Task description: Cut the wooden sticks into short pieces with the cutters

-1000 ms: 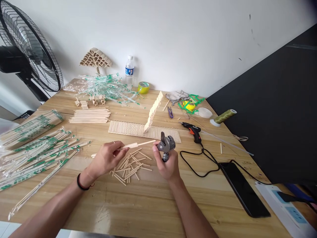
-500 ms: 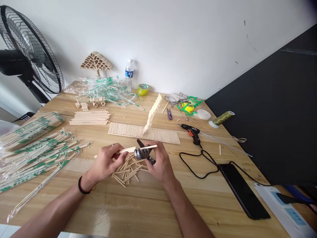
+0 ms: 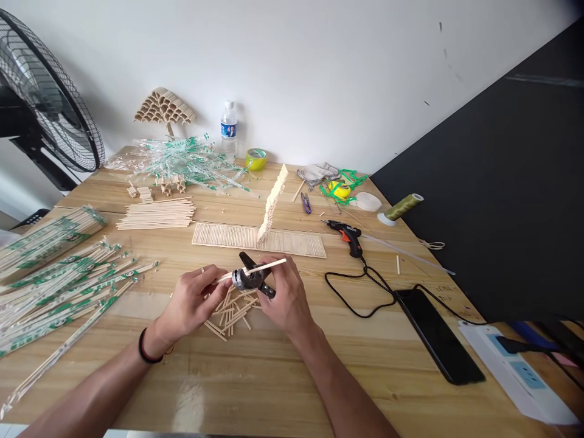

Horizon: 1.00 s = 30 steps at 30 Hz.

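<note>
My left hand (image 3: 194, 301), with a ring and a dark wristband, pinches thin wooden sticks (image 3: 223, 277) that point to the right. In my right hand (image 3: 287, 298) is a black-and-grey cutting tool (image 3: 249, 278), its head against the sticks near my left fingertips. One light stick (image 3: 272, 264) slants up across the tool to my right fingers. Below both hands lies a loose pile of short cut sticks (image 3: 235, 316). Just beyond them is a flat panel of sticks (image 3: 219, 236) with a jagged stick strip (image 3: 274, 204) standing up from it.
Wrapped stick bundles (image 3: 55, 243) and a row of bare sticks (image 3: 157, 214) lie on the left. A glue gun (image 3: 347, 234) with its cord, a black phone (image 3: 438, 334) and a power strip (image 3: 515, 371) are on the right. A bottle (image 3: 229, 128) and tape (image 3: 256, 159) stand behind.
The tool's head has moved left, onto the sticks at my left fingertips. The whole view has shifted slightly, so the table's objects appear further left.
</note>
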### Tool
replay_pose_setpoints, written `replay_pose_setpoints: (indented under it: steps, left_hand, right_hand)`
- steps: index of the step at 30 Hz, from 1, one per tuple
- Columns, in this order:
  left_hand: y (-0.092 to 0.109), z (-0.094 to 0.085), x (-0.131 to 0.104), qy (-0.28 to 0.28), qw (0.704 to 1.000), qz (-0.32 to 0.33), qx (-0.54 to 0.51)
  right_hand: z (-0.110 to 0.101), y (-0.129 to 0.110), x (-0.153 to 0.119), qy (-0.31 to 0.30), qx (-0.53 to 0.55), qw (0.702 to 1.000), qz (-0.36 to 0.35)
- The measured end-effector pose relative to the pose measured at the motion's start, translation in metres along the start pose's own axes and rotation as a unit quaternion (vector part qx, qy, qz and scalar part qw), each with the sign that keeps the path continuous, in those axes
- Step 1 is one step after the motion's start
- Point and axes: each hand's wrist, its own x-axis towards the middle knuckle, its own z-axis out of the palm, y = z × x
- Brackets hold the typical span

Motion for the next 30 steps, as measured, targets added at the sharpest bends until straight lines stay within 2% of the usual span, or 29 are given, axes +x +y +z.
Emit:
replay_pose_setpoints:
  steps: [7, 14, 17, 20, 24, 27, 30]
  left_hand:
    - [0.001, -0.001, -0.002, -0.006, 0.999, -0.036, -0.008]
    - [-0.003, 0.0, 0.004, -0.045, 0.994, -0.088, -0.042]
    - [-0.015, -0.003, 0.008, -0.048, 0.992, -0.114, -0.038]
    - [-0.034, -0.005, 0.008, -0.033, 0.99, -0.138, 0.011]
    - [-0.054, 0.001, 0.004, -0.037, 0.986, -0.157, 0.032]
    - [-0.049, 0.003, 0.001, -0.004, 0.987, -0.149, 0.064]
    - [-0.029, 0.002, -0.001, 0.012, 0.996, -0.078, 0.029]
  right_hand:
    - [0.0, -0.006, 0.0, 0.01, -0.026, 0.999, 0.02]
    - [-0.003, 0.002, -0.003, -0.05, -0.074, 0.994, 0.065]
    - [-0.005, 0.005, -0.004, -0.086, -0.084, 0.988, 0.096]
    - [-0.007, 0.005, -0.004, -0.11, -0.086, 0.983, 0.117]
    - [-0.009, 0.004, -0.004, -0.13, -0.09, 0.978, 0.133]
    - [-0.009, 0.001, -0.005, -0.142, -0.091, 0.976, 0.138]
    - [-0.01, -0.006, -0.005, -0.163, -0.081, 0.973, 0.144]
